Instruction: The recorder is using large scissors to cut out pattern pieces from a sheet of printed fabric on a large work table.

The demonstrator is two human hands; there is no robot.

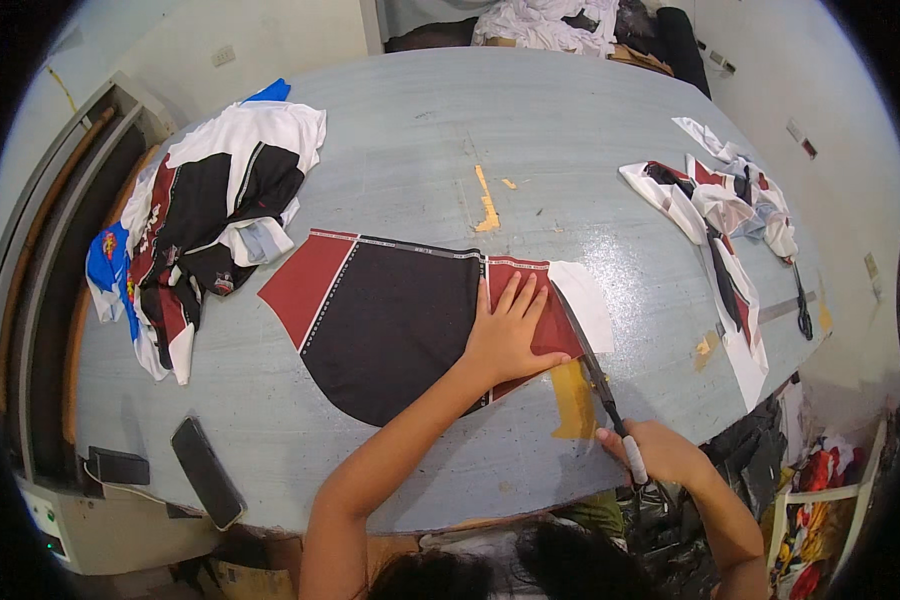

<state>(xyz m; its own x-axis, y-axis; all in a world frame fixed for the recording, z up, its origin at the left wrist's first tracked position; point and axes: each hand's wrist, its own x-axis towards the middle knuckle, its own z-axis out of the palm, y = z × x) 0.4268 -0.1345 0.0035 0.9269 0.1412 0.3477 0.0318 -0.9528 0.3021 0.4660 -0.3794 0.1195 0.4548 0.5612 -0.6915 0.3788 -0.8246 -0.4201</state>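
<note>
Grey cutting table (420, 150) is spread with a black-and-maroon fabric panel (390, 320) near its front edge. It is pinned flat by the left hand (510, 335), fingers spread open. Scissors (595, 375) are gripped in the closed right hand (660, 455), blades at the panel's white right edge. Trimming appears underway; steady advance along the seam line is judged necessary.

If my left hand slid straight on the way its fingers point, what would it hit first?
Probably nothing close: the left hand points up across the dark red and black fabric panel, then bare grey table. The yellow tape strip lies slightly left of that line.
</note>
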